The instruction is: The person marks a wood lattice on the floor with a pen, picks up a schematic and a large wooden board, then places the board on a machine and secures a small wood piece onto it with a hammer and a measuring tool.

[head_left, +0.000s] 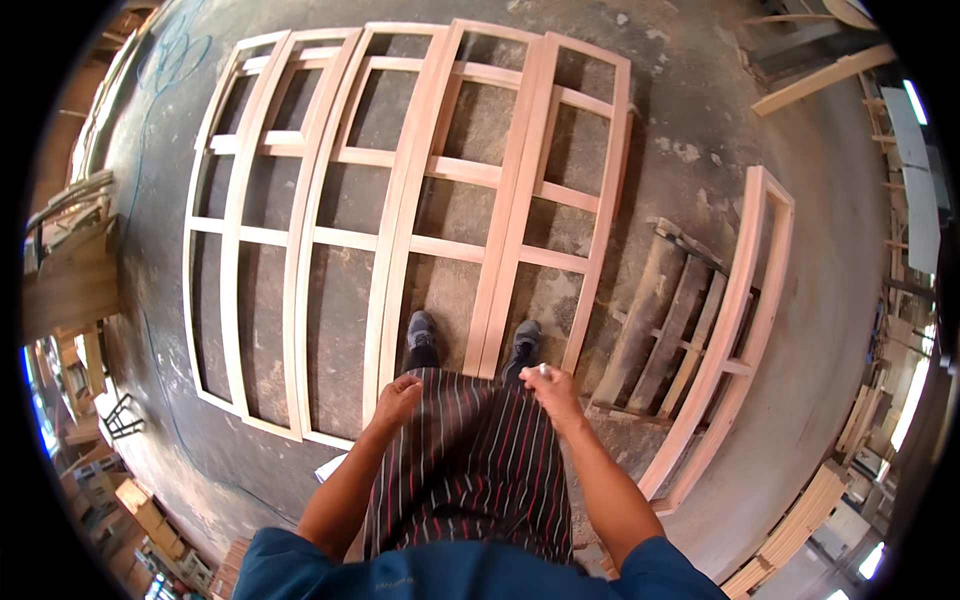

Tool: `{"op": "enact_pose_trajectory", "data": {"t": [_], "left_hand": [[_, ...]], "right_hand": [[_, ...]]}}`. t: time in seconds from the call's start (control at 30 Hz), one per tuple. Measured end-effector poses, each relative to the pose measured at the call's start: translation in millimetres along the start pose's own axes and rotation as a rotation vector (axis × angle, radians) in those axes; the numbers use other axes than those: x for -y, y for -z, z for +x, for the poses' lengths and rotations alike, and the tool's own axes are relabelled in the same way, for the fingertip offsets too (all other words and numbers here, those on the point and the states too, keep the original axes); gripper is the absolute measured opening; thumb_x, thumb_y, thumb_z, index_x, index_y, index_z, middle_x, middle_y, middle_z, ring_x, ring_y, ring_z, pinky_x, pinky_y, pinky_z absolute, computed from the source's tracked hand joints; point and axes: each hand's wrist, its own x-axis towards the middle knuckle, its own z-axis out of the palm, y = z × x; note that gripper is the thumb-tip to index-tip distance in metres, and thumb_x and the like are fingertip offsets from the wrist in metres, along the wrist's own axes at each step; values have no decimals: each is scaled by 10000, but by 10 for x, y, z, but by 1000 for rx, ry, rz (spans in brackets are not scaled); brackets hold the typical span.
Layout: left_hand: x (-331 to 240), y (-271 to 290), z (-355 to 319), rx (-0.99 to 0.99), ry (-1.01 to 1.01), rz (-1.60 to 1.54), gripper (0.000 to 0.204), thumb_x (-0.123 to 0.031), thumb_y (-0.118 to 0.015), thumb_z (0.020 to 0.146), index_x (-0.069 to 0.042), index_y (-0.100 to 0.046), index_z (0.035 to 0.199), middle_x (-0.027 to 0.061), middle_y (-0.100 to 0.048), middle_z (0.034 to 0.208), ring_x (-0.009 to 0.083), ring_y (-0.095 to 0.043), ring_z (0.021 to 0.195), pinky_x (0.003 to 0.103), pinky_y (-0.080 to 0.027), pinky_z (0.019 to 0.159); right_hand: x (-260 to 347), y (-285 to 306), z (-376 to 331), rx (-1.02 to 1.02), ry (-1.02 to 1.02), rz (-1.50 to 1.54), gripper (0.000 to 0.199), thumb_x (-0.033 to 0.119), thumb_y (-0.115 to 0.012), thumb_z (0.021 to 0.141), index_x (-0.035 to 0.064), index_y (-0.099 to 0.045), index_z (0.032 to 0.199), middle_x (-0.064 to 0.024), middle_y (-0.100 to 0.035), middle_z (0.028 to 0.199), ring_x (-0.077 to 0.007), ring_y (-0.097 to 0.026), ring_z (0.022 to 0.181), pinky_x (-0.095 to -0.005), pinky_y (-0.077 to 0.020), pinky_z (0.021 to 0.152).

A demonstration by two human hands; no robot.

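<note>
Both forearms reach forward on either side of a dark apron-like cloth with red and white stripes. My left hand is closed beside the cloth's far left corner; whether it grips anything is hidden. In the closed fingers of my right hand a small white piece sticks out, too little of it showing to name. Ahead of me several pale wooden frames with crossbars lie side by side on the floor. My feet stand within the openings of the frames nearest my hands.
To the right, another long wooden frame rests beside a rough slatted pallet. A thin blue hose runs along the floor at left. Stacked boards line the right edge, and timber is piled at the left.
</note>
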Motion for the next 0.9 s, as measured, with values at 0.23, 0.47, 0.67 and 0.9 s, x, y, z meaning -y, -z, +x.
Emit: {"op": "enact_pose_trajectory", "data": {"t": [0.23,0.47,0.67,0.9], "left_hand": [[962,-589,1279,-216,148,-150,132,-158,-590,937,-60,-678,938,-4,-615,749,96,-577,651,250,-476,588],[1876,-1284,2267,-190,290,-353,190,-188,-586,942,-39,-683,1007,25,-659,859,128,-631,767,275,-527,645],[1269,-1739,2445,2,229,-252,201,-185,-582,964,-14,-664,1030,-5,-617,832,103,-595,795,249,-476,754],[902,-1670,2526,-27,313,-404,191,-180,-573,977,-24,-658,1049,10,-645,865,118,-612,844,267,-473,819]], "right_hand": [[-1551,-15,2388,-114,19,-747,384,376,-629,851,7,-693,935,-258,-675,884,-414,-670,871,-481,-515,755],[-2187,-88,4301,-252,44,-745,382,332,-562,878,16,-683,1055,-262,-683,1007,-450,-651,952,-502,-516,843],[-2408,-110,5445,-229,-1,-373,468,423,-560,973,-9,-613,1144,-124,-655,783,-213,-640,562,-364,-503,526],[-2669,-159,5538,-406,115,-405,405,429,-583,929,52,-665,1055,-198,-700,988,-354,-676,925,-435,-517,807]]}}
